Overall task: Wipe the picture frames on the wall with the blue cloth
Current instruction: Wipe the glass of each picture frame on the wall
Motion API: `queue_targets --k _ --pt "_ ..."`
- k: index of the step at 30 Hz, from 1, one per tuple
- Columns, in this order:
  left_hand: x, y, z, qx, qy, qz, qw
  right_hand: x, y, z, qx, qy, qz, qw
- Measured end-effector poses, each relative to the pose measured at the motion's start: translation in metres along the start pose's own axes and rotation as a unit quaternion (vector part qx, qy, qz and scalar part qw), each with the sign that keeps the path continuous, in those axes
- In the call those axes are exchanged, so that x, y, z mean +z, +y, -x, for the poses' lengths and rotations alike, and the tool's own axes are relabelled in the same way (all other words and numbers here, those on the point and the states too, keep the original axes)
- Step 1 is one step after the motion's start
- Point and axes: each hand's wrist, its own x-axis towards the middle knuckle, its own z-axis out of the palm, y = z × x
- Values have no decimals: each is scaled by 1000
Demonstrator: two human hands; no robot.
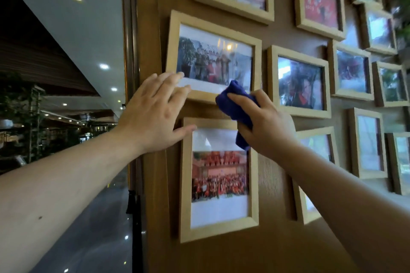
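Blue cloth (236, 107), deep blue and bunched into a soft wad, gripped in the right hand (266, 126) against the lower right corner of a pale wooden frame (175, 51). Left hand (153, 115) just beside, fingers spread flat over the frame's lower left corner. Second frame (185, 184) directly below both hands.

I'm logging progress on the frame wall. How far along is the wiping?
Nothing reads as finished from this view. In hand: the right hand holds the blue cloth at the bottom edge of the landscape frame, steadied by the left hand. The many frames to the right probably remain.
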Motion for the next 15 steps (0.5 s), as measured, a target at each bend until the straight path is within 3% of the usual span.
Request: queue_targets --k 6,15 --pt "1 -20 -21 -88 32 -6 996 2 -10 -76 11 52 -22 998" --pt "17 -23 -37 -155 43 4 987 26 -34 -139 -18 57 -8 998"
